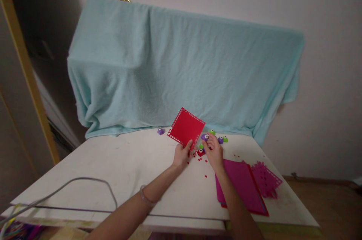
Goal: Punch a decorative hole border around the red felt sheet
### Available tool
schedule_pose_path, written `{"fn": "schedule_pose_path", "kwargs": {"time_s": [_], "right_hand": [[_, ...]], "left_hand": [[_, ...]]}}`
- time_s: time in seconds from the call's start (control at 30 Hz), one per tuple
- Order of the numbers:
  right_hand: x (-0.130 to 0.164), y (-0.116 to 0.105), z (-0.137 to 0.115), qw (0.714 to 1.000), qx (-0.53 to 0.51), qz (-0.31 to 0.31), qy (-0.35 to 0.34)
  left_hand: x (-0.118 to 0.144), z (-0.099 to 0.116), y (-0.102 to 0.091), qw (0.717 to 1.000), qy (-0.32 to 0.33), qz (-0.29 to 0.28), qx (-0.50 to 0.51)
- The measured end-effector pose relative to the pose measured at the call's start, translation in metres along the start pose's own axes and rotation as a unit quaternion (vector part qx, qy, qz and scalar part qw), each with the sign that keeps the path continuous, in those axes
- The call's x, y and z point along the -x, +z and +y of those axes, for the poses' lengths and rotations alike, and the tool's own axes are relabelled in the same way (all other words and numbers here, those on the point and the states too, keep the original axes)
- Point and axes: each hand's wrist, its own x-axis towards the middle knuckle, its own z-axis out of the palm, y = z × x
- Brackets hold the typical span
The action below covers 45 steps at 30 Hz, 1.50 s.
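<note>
My left hand (182, 154) grips the near corner of a red paper sheet (186, 126), thumb on top. Small punched holes run along the sheet's edges, and it is tilted up above the table. Just to its right, my right hand (215, 151) pinches a purple craft punch (204, 138) with a white eye on it, apart from the paper as far as I can see. Around that hand lie a red punch (200, 152), a green punch (225, 139) and several others. Tiny red paper bits (206, 176) are scattered below the hands.
A stack of magenta and red sheets (240, 183) lies under my right forearm, with a punched magenta sheet (266, 179) beside it. Another purple punch (160, 131) stands at the back. A grey cable (82, 178) crosses the front left. A light blue towel (183, 66) hangs behind the table.
</note>
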Motion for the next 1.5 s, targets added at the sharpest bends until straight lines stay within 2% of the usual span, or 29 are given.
{"fn": "schedule_pose_path", "kwargs": {"time_s": [0.1,0.43,0.63,0.93,1.3,1.4,1.5], "right_hand": [[0.0,0.001,-0.001,1.0,0.002,0.001,-0.004],[-0.003,-0.003,-0.003,1.0,0.013,0.004,0.001],[-0.002,-0.002,-0.008,1.0,0.003,0.004,0.009],[-0.002,-0.002,-0.003,1.0,-0.002,0.004,0.009],[-0.001,-0.001,-0.002,1.0,0.001,-0.012,-0.002],[-0.001,0.0,0.001,1.0,-0.021,-0.012,0.016],[-0.003,0.001,0.005,0.995,-0.08,-0.006,0.067]], "left_hand": [[-0.001,0.0,-0.001,0.999,0.0,-0.015,-0.037],[-0.001,-0.004,-0.003,0.998,0.013,-0.034,-0.057],[0.003,0.003,-0.001,0.997,0.014,-0.042,-0.059],[0.0,-0.002,-0.002,0.999,-0.008,-0.034,-0.041],[0.002,-0.003,0.003,0.997,-0.009,-0.079,0.0],[0.002,-0.006,0.002,0.997,-0.013,-0.069,-0.007],[0.003,-0.008,0.001,0.997,-0.021,-0.052,-0.044]]}}
